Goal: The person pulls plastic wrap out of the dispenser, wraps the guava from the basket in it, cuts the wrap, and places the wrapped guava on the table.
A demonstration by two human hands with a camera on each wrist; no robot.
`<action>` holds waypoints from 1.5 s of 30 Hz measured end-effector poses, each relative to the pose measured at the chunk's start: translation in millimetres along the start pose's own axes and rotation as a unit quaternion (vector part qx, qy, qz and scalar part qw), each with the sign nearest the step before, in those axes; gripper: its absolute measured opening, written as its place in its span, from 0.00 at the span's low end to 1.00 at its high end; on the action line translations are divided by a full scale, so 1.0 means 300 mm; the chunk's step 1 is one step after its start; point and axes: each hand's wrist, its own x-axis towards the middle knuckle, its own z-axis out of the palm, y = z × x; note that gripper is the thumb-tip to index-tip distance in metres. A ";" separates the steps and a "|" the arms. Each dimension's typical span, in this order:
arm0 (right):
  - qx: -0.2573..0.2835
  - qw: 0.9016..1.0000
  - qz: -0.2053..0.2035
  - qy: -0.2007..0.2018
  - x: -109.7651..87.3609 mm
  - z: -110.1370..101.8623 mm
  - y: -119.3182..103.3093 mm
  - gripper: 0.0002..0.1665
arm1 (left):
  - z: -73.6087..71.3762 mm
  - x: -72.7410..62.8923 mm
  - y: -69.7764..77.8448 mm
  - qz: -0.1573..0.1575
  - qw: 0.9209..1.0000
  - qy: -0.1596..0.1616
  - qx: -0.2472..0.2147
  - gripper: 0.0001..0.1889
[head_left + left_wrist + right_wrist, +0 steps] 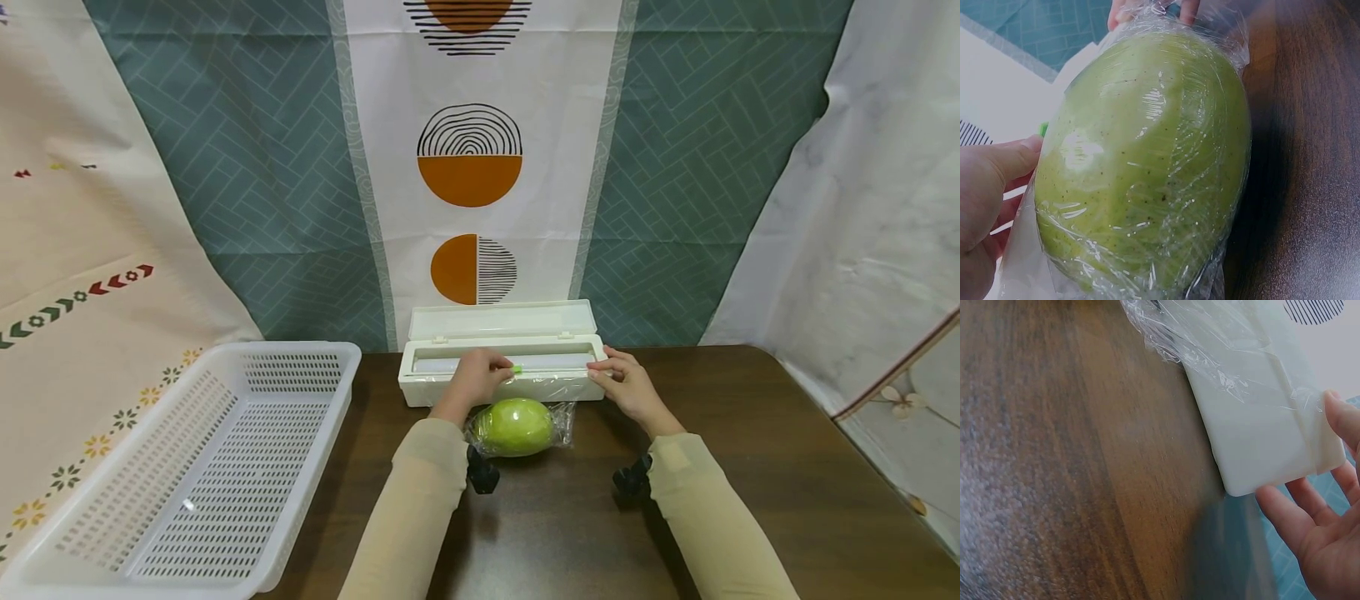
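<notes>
A white cling film dispenser box (pixel 427 392) stands at the back of the table, with its lid (pixel 502 320) raised and a film roll (pixel 555 362) inside. My left hand (pixel 474 382) pinches a small green slider cutter (pixel 517 369) on the box's front edge. At the box's right end, my right hand (pixel 632 387) holds the corner, thumb on top and fingers at the end wall. A green, oval, melon-like fruit (pixel 516 427), covered in clear film (pixel 1204 156), lies just in front of the box. Loose film (pixel 1222 375) stretches from the fruit onto the box front.
A large white perforated plastic basket (pixel 341 367) is on the left. Beneath everything is a dark brown wooden table (pixel 555 533). Patterned cloth (pixel 285 167) hangs directly behind the box, and marbled cloth (pixel 885 208) borders the right side.
</notes>
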 end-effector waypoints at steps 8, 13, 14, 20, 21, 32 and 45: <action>-0.001 1.000 0.003 0.000 -0.001 0.000 -0.001 0.24 | 0.000 0.003 -0.009 0.002 1.000 0.000 0.006 0.11; -0.001 1.000 0.003 0.003 -0.001 0.000 -0.003 0.23 | 0.001 0.006 -0.015 0.000 1.000 -0.001 0.007 0.11; -0.001 1.000 0.003 0.003 -0.001 0.000 -0.003 0.23 | 0.001 0.005 -0.016 0.001 1.000 -0.002 0.008 0.11; -0.002 1.000 0.006 0.000 0.001 0.000 -0.002 0.24 | -0.001 0.001 -0.014 0.001 1.000 0.000 0.005 0.11; -0.002 1.000 0.006 0.000 0.001 0.000 -0.002 0.24 | -0.001 0.000 -0.013 0.001 1.000 0.000 0.004 0.11; 0.000 1.000 0.007 -0.001 0.002 0.000 -0.002 0.24 | -0.010 -0.009 -0.008 0.007 1.000 0.002 0.013 0.11; -0.002 1.000 0.005 -0.004 0.001 -0.002 -0.001 0.25 | -0.008 -0.006 -0.013 0.009 1.000 0.005 0.015 0.11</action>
